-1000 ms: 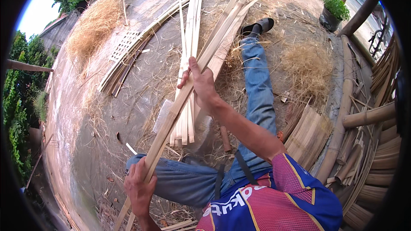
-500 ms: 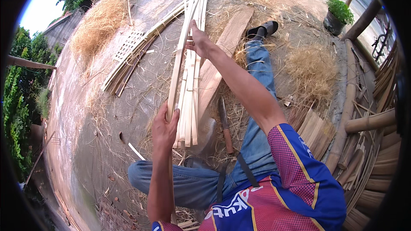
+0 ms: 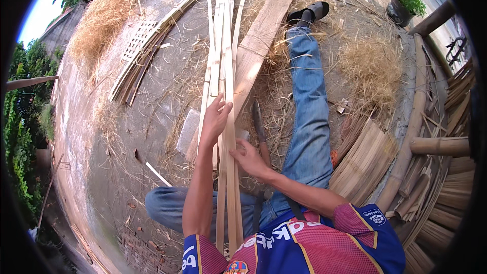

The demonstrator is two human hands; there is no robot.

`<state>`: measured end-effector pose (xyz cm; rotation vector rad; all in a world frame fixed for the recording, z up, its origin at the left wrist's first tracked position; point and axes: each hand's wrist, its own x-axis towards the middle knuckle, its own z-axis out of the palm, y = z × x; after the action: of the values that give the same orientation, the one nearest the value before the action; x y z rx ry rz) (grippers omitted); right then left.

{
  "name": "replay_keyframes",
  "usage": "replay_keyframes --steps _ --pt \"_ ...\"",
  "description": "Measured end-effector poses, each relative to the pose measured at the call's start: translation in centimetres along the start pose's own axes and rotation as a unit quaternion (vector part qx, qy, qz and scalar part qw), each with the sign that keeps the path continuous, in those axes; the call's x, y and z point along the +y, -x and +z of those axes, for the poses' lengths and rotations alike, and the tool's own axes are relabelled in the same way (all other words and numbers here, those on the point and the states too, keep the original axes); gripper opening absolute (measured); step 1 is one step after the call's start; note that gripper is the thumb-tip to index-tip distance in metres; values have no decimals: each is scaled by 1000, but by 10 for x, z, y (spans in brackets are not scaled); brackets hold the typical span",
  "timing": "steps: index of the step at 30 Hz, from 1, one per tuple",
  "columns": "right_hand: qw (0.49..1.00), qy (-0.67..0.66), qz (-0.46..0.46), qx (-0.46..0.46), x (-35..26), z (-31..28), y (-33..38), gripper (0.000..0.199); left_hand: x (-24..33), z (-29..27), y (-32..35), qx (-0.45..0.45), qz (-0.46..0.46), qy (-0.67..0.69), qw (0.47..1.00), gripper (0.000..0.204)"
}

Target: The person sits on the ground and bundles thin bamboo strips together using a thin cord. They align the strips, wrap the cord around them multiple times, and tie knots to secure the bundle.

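Long pale bamboo strips (image 3: 231, 187) run from close to my body away across my lap and over a wooden plank (image 3: 266, 35). My left hand (image 3: 215, 119) is closed on the strips about midway, its fingertips and thumb on their upper face. Nearer to me, my right hand (image 3: 249, 158) holds the right edge of the strips, thumb on top; its other fingers are partly hidden. A knife (image 3: 259, 124) with a wooden handle lies on the ground just beyond my right hand. Under the strips, a pale block (image 3: 188, 131) shows at their left side.
A bundle of bamboo strips (image 3: 133, 78) lies to the left, beside a woven lattice piece (image 3: 140, 39). Heaps of shavings (image 3: 370, 71) sit at right and far left. Flat bamboo slats (image 3: 366, 160) are stacked right of my outstretched leg (image 3: 308, 101). A potted plant (image 3: 404, 7) stands far right.
My right hand has come back from far along the strips to near my lap. The left hand has moved slightly away from me. Strips now extend closer to my body.
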<state>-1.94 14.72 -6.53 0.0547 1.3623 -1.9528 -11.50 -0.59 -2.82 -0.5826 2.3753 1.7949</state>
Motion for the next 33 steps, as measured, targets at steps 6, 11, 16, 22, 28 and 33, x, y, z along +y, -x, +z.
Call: replay_keyframes --steps 6,11,16,22,28,33 --pt "998 4 -48 34 8 -14 -34 28 -6 -34 110 -2 -75 -64 995 54" --pt "995 83 -16 55 -16 -21 -38 29 -13 -18 200 -23 -151 -17 988 37" --pt "975 133 -119 130 -22 -8 -33 26 -41 15 200 43 -122 131 983 30" --pt "996 -64 -63 25 -80 27 -3 29 -15 19 163 -26 -180 301 936 39" --pt "995 13 -55 81 -40 -30 -43 28 -50 28 160 -13 -113 195 974 55" --pt "997 46 -19 65 -36 -55 -49 32 -31 27 168 10 -69 6 998 67"
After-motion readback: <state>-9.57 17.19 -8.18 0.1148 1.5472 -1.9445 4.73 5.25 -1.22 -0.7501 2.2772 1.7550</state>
